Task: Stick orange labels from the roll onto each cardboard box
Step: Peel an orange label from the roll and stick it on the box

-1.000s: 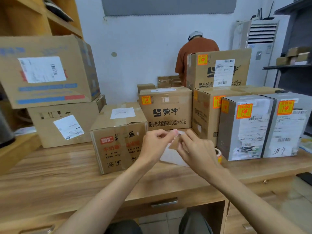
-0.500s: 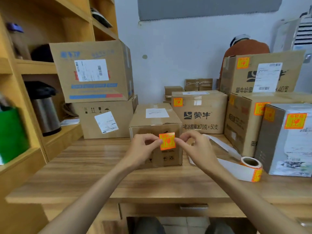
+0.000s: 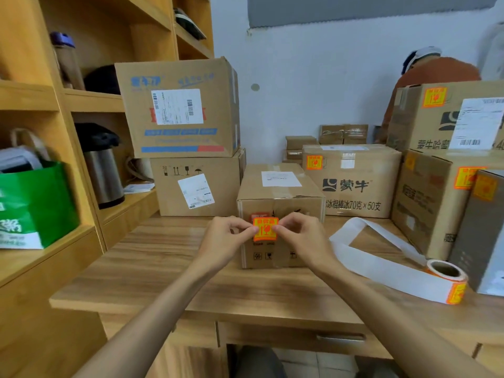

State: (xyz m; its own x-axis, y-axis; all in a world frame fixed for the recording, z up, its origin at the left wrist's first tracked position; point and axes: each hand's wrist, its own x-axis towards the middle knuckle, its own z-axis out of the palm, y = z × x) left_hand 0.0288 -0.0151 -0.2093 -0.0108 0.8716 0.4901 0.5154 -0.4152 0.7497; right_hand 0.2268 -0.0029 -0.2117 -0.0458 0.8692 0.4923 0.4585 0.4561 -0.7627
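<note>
Head view: midway along the table, the left hand and right hand each pinch a side edge of an orange label in curled fingers, before the front face of a small cardboard box. The label roll lies near the right edge, and labelled boxes stand behind.

The room is lit evenly and fairly brightly by soft, diffuse light. Faint shadows are cast on the wooden desk. A dull sheen is caught on the steel flask at the left. The orange label at the centre is rendered vivid, its print soft. Shelf uprights at the left edge are bowed, and boxes at the right edge are smeared.
</note>
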